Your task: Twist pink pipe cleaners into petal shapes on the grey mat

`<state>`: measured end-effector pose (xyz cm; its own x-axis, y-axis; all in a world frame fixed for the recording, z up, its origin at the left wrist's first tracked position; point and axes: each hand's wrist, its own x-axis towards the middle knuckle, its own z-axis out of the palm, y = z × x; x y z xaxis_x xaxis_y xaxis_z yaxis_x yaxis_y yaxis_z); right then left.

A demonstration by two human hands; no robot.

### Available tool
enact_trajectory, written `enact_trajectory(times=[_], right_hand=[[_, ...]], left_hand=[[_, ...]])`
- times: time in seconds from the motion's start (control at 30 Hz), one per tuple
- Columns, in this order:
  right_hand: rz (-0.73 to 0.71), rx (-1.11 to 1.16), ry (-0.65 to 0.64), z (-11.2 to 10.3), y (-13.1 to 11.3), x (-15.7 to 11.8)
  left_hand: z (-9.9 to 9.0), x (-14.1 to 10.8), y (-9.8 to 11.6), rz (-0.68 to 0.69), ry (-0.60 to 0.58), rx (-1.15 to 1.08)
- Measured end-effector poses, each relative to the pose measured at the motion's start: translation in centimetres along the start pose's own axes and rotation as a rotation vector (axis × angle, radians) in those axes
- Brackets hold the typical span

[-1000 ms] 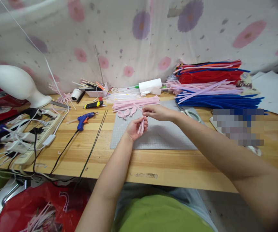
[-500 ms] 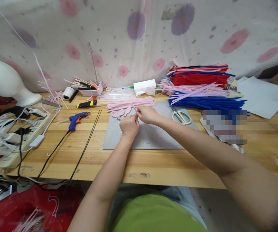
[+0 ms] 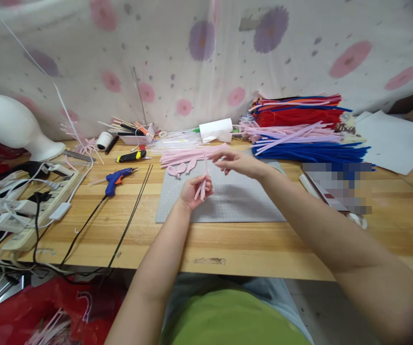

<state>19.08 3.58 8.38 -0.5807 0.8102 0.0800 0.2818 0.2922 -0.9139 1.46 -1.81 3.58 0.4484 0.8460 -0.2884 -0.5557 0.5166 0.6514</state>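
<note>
My left hand (image 3: 196, 191) is closed around a few pink pipe cleaners (image 3: 205, 167), whose ends stick out above and below the fingers over the grey cutting mat (image 3: 235, 203). Just to the right and a little higher, my right hand (image 3: 233, 163) hovers with its fingers apart, holding nothing. Pink looped shapes (image 3: 181, 168) lie on the mat's upper left part, beside a bundle of pink pipe cleaners (image 3: 177, 157). The scissors at the mat's right are mostly hidden behind my right arm.
Left are a blue glue gun (image 3: 115, 181), thin dark rods (image 3: 131, 213), a yellow-black cutter (image 3: 131, 156), a power strip (image 3: 44, 211) and a white foam head (image 3: 16, 124). Behind right lie blue pipe cleaners (image 3: 310, 152) and red ones (image 3: 296, 117); a white roll (image 3: 215, 127) is at the back.
My right hand has let go and moved right, its fingers spreading. My left hand has turned, showing the pink pipe cleaners in its grip.
</note>
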Motion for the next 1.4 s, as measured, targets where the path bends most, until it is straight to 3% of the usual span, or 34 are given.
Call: enact_trajectory(times=[0.07,0.2,0.33,0.5,0.67,0.87,1.0,1.17,1.4], right_hand=[[-0.095,-0.078,-0.089,1.1,0.0,0.0],[-0.274,-0.358,-0.128,1.9,-0.5,0.5],[-0.295,-0.587,-0.180,1.9,-1.1,0.7],[-0.119,-0.872,-0.096,2.7,-1.3,0.4],[0.012,-0.975,-0.020,3.4,-1.1,0.8],[0.044,-1.042,0.031,3.9,-1.7,1.4],[0.040,-1.022,0.035,3.7,-1.7,1.4],[-0.004,-0.951,-0.038,2.8,-1.2,1.3],[0.071,-0.876,-0.020,2.2,-1.3,1.2]], left_hand=[[0.1,-0.1,-0.2,-0.049,-0.047,-0.011],[0.0,-0.1,-0.4,-0.067,-0.069,-0.015],[0.0,0.2,-0.5,-0.033,-0.030,0.046],[0.4,0.7,-1.1,0.241,0.140,0.430],[0.6,0.6,-2.0,0.613,0.489,1.030],[0.3,1.1,-2.5,0.746,0.592,1.218],[0.1,1.2,-2.3,0.719,0.547,1.145],[0.0,1.5,-2.1,0.580,0.315,0.704],[-0.2,2.0,-2.3,0.608,0.298,0.639]])
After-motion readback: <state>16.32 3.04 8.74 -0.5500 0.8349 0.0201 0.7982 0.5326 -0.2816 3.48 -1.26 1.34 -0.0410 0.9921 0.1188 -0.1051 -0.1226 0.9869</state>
